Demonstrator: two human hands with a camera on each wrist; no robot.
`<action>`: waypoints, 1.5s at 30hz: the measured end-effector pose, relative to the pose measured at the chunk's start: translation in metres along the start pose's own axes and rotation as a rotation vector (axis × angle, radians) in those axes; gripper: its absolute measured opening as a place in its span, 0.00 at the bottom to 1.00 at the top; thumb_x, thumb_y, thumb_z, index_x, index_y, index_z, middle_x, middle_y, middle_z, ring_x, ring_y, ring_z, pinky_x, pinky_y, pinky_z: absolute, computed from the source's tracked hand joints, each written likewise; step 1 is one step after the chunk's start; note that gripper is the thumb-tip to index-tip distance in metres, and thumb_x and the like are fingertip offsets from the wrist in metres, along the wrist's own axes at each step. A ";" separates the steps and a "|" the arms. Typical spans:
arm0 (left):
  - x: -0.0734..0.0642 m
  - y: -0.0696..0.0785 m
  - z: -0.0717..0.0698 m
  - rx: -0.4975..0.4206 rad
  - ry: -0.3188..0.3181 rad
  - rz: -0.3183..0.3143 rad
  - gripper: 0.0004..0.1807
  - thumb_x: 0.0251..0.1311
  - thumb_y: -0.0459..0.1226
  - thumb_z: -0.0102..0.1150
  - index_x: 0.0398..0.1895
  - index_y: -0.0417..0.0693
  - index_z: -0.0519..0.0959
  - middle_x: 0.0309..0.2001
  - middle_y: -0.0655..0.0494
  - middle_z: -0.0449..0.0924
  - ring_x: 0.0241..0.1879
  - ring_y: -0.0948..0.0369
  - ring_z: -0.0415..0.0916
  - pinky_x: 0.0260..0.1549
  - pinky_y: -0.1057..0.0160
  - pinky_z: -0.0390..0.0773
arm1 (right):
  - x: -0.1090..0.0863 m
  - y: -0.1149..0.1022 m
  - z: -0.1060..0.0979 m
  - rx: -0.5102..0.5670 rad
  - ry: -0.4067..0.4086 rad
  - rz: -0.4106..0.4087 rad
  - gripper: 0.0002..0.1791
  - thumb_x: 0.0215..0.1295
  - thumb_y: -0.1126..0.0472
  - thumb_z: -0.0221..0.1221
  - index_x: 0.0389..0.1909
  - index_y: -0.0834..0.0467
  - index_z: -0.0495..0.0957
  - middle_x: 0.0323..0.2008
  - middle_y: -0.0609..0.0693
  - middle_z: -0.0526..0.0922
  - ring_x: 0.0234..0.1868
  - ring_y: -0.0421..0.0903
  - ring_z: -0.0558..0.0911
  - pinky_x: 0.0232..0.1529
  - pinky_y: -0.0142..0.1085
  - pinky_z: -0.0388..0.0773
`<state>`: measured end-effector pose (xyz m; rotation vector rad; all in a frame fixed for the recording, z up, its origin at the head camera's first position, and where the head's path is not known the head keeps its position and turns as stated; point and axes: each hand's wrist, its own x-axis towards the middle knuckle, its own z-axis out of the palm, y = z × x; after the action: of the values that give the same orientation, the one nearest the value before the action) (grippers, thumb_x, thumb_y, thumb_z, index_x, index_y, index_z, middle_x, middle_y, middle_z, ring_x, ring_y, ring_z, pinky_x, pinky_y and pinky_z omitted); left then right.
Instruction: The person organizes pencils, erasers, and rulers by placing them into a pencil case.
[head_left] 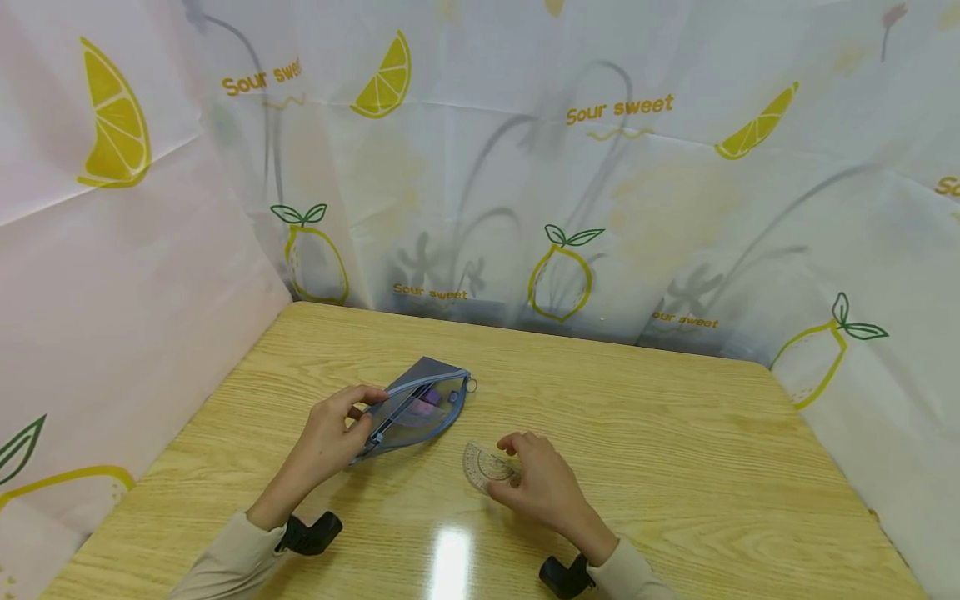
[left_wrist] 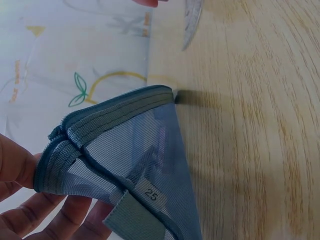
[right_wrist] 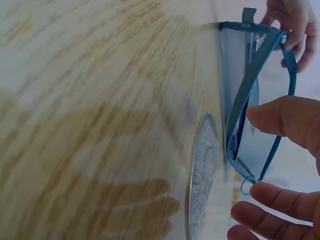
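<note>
A blue mesh zipper pouch [head_left: 417, 429] stands tilted on the table with its zipper side gaping. My left hand [head_left: 330, 433] pinches its near-left edge between thumb and fingers. Inside, purple and pink items [head_left: 426, 405] and some long, slim things show through the mesh; their kinds are unclear. A clear half-round protractor [head_left: 477, 463] lies flat to the right of the pouch. Just over its right side hovers my right hand [head_left: 543, 483], with thumb and fingers apart. In the right wrist view nothing lies between those fingers, and the protractor [right_wrist: 202, 175] rests on the wood below them.
A light wood-grain table [head_left: 645, 433] carries everything. White cloth printed with lemons [head_left: 480, 167] hangs along the back and sides. Each wrist wears a black camera mount [head_left: 311, 533]. A bright light reflection lies on the near tabletop.
</note>
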<state>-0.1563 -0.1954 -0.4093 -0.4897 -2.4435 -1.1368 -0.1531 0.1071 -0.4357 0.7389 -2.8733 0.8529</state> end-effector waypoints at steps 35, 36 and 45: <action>0.000 0.000 0.000 0.003 -0.008 -0.021 0.18 0.55 0.18 0.51 0.46 0.37 0.81 0.44 0.50 0.82 0.42 0.54 0.79 0.35 0.56 0.79 | 0.009 0.003 0.010 -0.121 -0.094 -0.013 0.30 0.51 0.46 0.69 0.48 0.63 0.79 0.39 0.49 0.73 0.38 0.46 0.71 0.33 0.36 0.71; 0.000 0.000 0.000 0.003 -0.009 -0.022 0.18 0.56 0.18 0.51 0.46 0.37 0.81 0.44 0.50 0.82 0.42 0.54 0.79 0.35 0.56 0.79 | 0.009 0.003 0.010 -0.122 -0.095 -0.013 0.29 0.51 0.47 0.69 0.48 0.63 0.79 0.39 0.49 0.73 0.38 0.46 0.71 0.33 0.36 0.71; 0.000 0.000 0.000 0.001 -0.009 -0.020 0.19 0.55 0.17 0.51 0.46 0.38 0.81 0.44 0.50 0.82 0.42 0.54 0.79 0.35 0.56 0.79 | 0.012 0.002 0.009 -0.143 -0.099 -0.018 0.28 0.50 0.47 0.69 0.46 0.62 0.80 0.38 0.48 0.74 0.37 0.45 0.71 0.32 0.36 0.70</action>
<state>-0.1560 -0.1953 -0.4093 -0.4719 -2.4623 -1.1434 -0.1635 0.0984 -0.4425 0.8112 -2.9705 0.6174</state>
